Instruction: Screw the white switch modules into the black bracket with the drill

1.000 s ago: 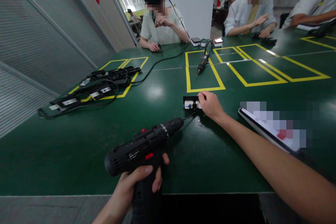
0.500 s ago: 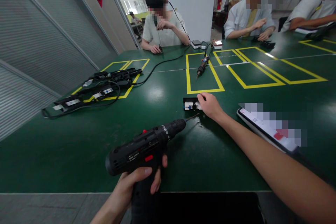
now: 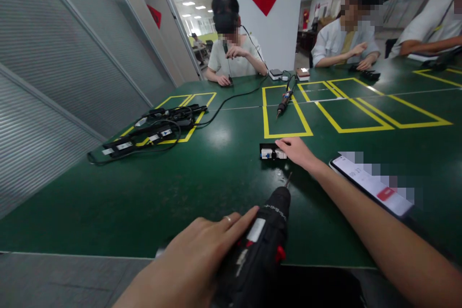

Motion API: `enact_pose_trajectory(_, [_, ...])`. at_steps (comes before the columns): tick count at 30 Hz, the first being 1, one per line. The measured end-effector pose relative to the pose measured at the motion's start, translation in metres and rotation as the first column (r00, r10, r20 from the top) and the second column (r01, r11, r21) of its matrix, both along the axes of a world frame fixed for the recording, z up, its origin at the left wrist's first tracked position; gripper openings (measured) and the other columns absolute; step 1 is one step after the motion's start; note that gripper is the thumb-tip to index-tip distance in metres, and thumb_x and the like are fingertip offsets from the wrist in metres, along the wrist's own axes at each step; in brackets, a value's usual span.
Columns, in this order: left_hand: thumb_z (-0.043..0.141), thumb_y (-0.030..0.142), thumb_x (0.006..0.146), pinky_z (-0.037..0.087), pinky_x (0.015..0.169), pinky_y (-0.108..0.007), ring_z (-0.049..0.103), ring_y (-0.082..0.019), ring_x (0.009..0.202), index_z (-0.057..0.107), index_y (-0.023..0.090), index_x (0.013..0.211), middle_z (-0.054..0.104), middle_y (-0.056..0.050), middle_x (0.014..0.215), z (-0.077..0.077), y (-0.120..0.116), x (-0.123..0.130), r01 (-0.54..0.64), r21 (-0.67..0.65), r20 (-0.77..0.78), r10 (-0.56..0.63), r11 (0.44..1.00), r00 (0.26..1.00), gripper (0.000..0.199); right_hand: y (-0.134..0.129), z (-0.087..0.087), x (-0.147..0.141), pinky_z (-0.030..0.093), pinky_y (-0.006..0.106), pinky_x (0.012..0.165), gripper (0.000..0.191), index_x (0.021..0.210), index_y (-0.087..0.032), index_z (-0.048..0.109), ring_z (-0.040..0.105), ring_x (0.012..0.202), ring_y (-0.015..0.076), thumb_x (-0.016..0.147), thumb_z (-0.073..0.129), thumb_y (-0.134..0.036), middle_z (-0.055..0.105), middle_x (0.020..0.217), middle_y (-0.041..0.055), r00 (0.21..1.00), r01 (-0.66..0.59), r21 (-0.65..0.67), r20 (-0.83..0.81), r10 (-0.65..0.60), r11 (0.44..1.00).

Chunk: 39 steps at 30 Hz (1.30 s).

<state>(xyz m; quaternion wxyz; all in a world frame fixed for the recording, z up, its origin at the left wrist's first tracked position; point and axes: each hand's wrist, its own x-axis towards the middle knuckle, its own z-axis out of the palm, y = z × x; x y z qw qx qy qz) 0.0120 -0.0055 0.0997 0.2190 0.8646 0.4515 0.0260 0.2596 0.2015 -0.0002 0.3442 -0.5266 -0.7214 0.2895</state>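
Note:
A black cordless drill [image 3: 269, 224] with red accents rests in my left hand [image 3: 202, 250], whose fingers lie along its body. Its grip is out of sight. The thin bit points forward, its tip a short way nearer to me than a small black part [image 3: 266, 154] with white and blue pieces in it. My right hand [image 3: 298, 151] reaches in from the right, fingers closed on the right end of that part, which lies on the green table [image 3: 162, 202]. Bit and part are apart.
A phone [image 3: 371, 183] lies right of my right forearm. Black cabled devices [image 3: 155, 130] lie at the left. An electric screwdriver [image 3: 284, 104] lies inside a yellow tape rectangle beyond the part. Several people sit across the table, one person [image 3: 236, 50] holding a screwdriver-like tool.
The drill has swung from pointing right to pointing more forward and rolled over, its bit now farther right. My left hand has turned with it. My right hand stays on the black part.

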Motion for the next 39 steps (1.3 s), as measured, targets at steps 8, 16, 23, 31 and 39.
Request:
enact_pose_trajectory(8, [0.055, 0.018, 0.071, 0.047, 0.061, -0.039, 0.063, -0.030, 0.078, 0.017, 0.021, 0.142, 0.058, -0.015, 0.112, -0.030, 0.043, 0.050, 0.214, 0.221, -0.221, -0.165, 0.951, 0.961, 0.080, 0.001, 0.007, 0.000, 0.037, 0.025, 0.063, 0.032, 0.077, -0.014, 0.066, 0.057, 0.070, 0.0178, 0.087, 0.040, -0.029, 0.067, 0.076, 0.0057, 0.995, -0.046, 0.008, 0.087, 0.045, 0.999])
enact_pose_trajectory(16, [0.074, 0.024, 0.061, 0.047, 0.077, -0.039, 0.058, -0.031, 0.097, 0.015, 0.018, 0.142, 0.048, -0.018, 0.125, -0.043, 0.076, 0.058, 0.270, 0.162, -0.130, -0.251, 0.949, 0.959, 0.100, -0.007, 0.010, -0.007, 0.038, 0.026, 0.070, 0.031, 0.085, -0.015, 0.065, 0.058, 0.079, 0.0180, 0.090, 0.039, -0.030, 0.068, 0.089, 0.0095, 0.979, -0.080, 0.097, 0.193, 0.060, 0.992])
enact_pose_trajectory(23, [0.062, 0.042, 0.076, 0.042, 0.094, -0.039, 0.050, -0.025, 0.113, 0.031, 0.023, 0.137, 0.046, -0.011, 0.132, -0.021, 0.115, 0.032, 0.222, 0.207, 0.082, -0.243, 0.953, 0.966, 0.071, 0.007, 0.020, -0.007, 0.038, 0.025, 0.065, 0.032, 0.080, -0.015, 0.066, 0.057, 0.073, 0.0167, 0.089, 0.039, -0.028, 0.069, 0.082, 0.0068, 0.916, -0.277, 0.014, 0.306, 0.259, 0.961])
enact_pose_trajectory(31, [0.066, 0.038, 0.074, 0.041, 0.094, -0.041, 0.048, -0.025, 0.111, 0.048, 0.017, 0.124, 0.056, -0.011, 0.116, -0.066, 0.181, 0.034, 0.189, 0.530, 0.067, -0.262, 0.827, 0.963, 0.057, 0.000, 0.016, -0.022, 0.040, 0.029, 0.074, 0.024, 0.091, -0.015, 0.065, 0.060, 0.087, 0.0217, 0.086, 0.045, -0.028, 0.068, 0.094, 0.0126, 0.968, -0.053, 0.061, 0.250, 0.036, 0.997])
enact_pose_trajectory(39, [0.059, 0.040, 0.080, 0.041, 0.090, -0.045, 0.049, -0.026, 0.109, 0.046, 0.016, 0.126, 0.058, -0.013, 0.111, -0.079, 0.186, 0.027, 0.234, 0.607, 0.012, -0.304, 0.760, 0.953, 0.054, -0.002, 0.008, -0.017, 0.037, 0.025, 0.065, 0.027, 0.081, -0.016, 0.066, 0.058, 0.075, 0.0172, 0.087, 0.042, -0.027, 0.068, 0.084, 0.0072, 0.984, -0.054, 0.031, 0.171, 0.048, 0.998])
